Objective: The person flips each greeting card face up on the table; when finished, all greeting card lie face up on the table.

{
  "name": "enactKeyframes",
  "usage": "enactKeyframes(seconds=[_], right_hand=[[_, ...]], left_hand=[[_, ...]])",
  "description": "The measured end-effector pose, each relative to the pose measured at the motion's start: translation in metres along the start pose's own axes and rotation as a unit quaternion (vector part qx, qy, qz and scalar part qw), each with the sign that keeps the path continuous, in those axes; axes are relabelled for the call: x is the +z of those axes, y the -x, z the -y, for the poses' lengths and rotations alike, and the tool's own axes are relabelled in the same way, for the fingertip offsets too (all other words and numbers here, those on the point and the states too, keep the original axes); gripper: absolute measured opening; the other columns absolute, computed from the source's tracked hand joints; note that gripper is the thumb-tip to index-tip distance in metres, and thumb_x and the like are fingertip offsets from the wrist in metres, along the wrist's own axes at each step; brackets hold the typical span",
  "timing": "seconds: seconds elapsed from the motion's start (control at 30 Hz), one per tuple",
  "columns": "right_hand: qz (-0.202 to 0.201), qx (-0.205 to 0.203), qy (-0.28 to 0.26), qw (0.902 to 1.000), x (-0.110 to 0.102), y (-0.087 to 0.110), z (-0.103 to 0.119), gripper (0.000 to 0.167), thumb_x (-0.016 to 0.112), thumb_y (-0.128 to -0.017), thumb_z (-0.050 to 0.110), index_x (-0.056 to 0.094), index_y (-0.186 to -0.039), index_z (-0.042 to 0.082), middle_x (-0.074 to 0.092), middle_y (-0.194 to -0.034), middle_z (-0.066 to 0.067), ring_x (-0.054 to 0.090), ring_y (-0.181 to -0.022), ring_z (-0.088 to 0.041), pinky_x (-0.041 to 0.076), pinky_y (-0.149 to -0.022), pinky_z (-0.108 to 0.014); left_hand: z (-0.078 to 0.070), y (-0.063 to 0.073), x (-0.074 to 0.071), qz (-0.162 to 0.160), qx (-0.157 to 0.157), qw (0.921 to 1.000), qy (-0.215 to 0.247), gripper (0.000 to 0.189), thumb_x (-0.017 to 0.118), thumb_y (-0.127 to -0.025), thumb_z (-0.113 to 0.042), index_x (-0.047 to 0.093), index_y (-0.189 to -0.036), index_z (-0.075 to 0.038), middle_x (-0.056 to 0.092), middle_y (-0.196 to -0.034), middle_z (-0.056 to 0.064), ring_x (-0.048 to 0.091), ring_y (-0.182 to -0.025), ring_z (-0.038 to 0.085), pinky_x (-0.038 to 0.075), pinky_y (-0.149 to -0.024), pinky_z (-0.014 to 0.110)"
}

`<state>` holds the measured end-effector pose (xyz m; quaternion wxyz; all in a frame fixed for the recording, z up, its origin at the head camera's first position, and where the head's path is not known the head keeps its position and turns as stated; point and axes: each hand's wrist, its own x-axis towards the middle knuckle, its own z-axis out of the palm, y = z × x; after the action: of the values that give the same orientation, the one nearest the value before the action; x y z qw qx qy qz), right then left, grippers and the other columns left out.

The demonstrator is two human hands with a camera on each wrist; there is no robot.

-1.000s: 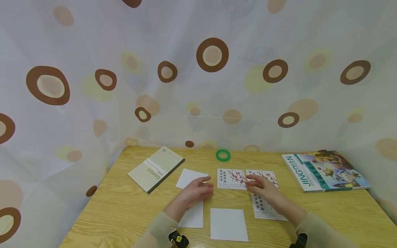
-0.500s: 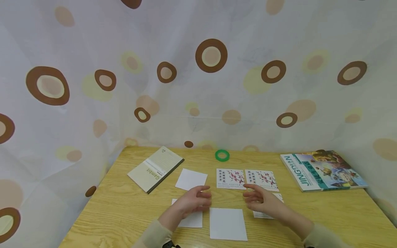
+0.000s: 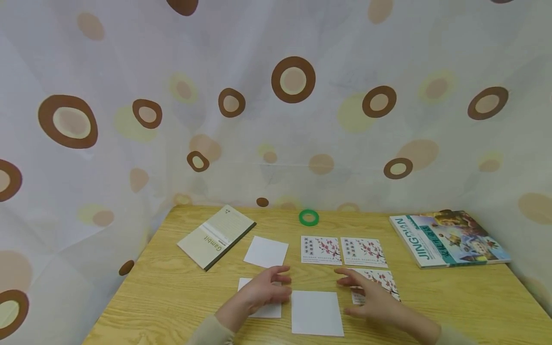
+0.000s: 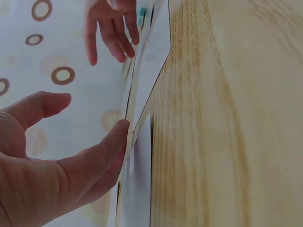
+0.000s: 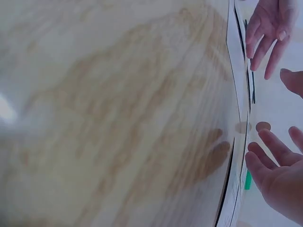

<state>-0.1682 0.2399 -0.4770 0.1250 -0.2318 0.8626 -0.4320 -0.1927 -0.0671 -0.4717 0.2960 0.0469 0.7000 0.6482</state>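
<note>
My left hand (image 3: 262,291) hovers over a plain white card (image 3: 266,311), partly covering it, with fingers relaxed and holding nothing. Facing it, my right hand (image 3: 373,299) reaches in over the edge of a blossom-printed card (image 3: 384,280), fingers spread and loosely bent. Between and below the hands lies a blank white square card (image 3: 317,314). Another white card (image 3: 266,251) lies behind the left hand. Two more printed cards (image 3: 321,250) sit side by side behind the gap. In the right wrist view, the fingers (image 5: 272,142) appear raised off the tabletop.
A Gambit notebook (image 3: 217,237) lies at the back left. A green tape roll (image 3: 308,217) rests near the back edge. At the right is a colourful book (image 3: 450,238). A spotted curtain (image 3: 276,120) hangs behind the wooden table (image 3: 151,292).
Both hands have drawn back toward the person, from beside the back cards to over the front row. The cards look unmoved; the lower printed card shows more on its right.
</note>
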Motion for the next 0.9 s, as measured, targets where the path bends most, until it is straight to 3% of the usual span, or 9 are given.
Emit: enactKeyframes(seconds=[0.23,0.37,0.5,0.7,0.9], right_hand=[[0.005,-0.073,0.108,0.9915,0.007,0.009,-0.004,0.064,0.078,-0.083,0.036,0.053,-0.139,0.016,0.059,-0.138,-0.002,0.054,-0.127,-0.013,0.049,-0.103,-0.026],[0.019,-0.102,0.146,0.9837,0.011,0.013,-0.006,0.059,0.077,-0.084,0.039,0.055,-0.137,0.027,0.058,-0.138,0.001,0.054,-0.126,-0.018,0.049,-0.103,-0.031],[0.046,-0.102,0.166,0.9797,0.014,0.016,-0.002,0.054,0.075,-0.085,0.040,0.056,-0.135,0.036,0.053,-0.145,-0.001,0.050,-0.130,-0.025,0.047,-0.106,-0.037],[0.065,-0.147,0.198,0.9669,0.013,0.017,-0.001,0.049,0.072,-0.089,0.040,0.056,-0.135,0.038,0.052,-0.147,-0.002,0.048,-0.131,-0.027,0.047,-0.107,-0.040],[0.100,-0.140,0.212,0.9621,0.011,0.016,-0.001,0.045,0.064,-0.092,0.048,0.056,-0.136,0.040,0.051,-0.150,0.001,0.045,-0.136,-0.033,0.046,-0.106,-0.048]], left_hand=[[0.005,0.005,0.001,0.000,-0.006,0.9999,0.011,0.068,0.067,-0.088,0.001,0.036,-0.148,0.004,0.055,-0.134,0.021,0.066,-0.091,0.016,0.059,-0.084,0.031],[0.006,0.007,0.002,0.001,-0.009,0.9998,0.016,0.068,0.067,-0.088,0.001,0.036,-0.149,0.003,0.055,-0.133,0.020,0.066,-0.090,0.016,0.060,-0.083,0.031],[0.005,0.009,0.002,0.003,-0.009,0.9998,0.018,0.068,0.066,-0.087,0.003,0.036,-0.148,0.003,0.054,-0.133,0.020,0.065,-0.091,0.018,0.060,-0.083,0.033],[0.003,0.013,0.004,0.007,-0.014,0.9996,0.025,0.068,0.064,-0.087,0.004,0.036,-0.148,0.004,0.052,-0.134,0.022,0.064,-0.094,0.020,0.060,-0.084,0.035],[0.003,0.013,0.004,0.001,-0.015,0.9995,0.027,0.069,0.066,-0.085,0.004,0.037,-0.148,0.003,0.053,-0.132,0.021,0.065,-0.091,0.019,0.061,-0.083,0.035]])
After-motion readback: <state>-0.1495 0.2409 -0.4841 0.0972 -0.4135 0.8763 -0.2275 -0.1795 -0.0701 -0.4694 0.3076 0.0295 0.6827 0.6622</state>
